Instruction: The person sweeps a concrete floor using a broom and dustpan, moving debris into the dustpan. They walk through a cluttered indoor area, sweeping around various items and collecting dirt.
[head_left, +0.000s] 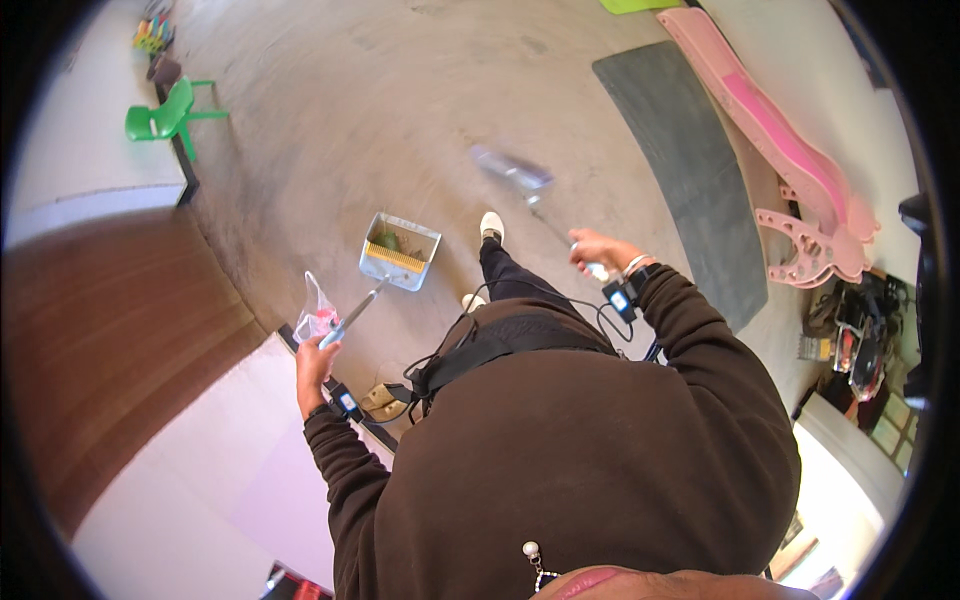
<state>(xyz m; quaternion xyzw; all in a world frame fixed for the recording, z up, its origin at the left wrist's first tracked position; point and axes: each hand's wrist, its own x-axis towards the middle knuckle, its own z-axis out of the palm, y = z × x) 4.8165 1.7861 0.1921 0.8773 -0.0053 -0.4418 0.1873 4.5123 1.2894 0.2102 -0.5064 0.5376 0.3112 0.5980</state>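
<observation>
My left hand (316, 367) grips the light-blue handle of a long-handled dustpan (411, 280). The pan is blue with a yellow comb-like strip (395, 256) across it, and green and brown debris (390, 240) lies inside. A clear plastic bag (313, 311) with something pink-red in it hangs at the same hand; how it is held is hidden. My right hand (604, 251) is closed around the handle of a broom. The broom head (512, 166), purplish and blurred, is over the floor ahead of my shoe, to the right of the dustpan; whether it touches the floor I cannot tell.
A dark grey mat (686, 172) lies on the concrete floor (360, 112) at right, beside a pink plastic slide (780, 142). At left are a green child's chair (169, 116) and a brown door (135, 330). Slippers (384, 403) sit near the wall. Cables (517, 283) cross my waist.
</observation>
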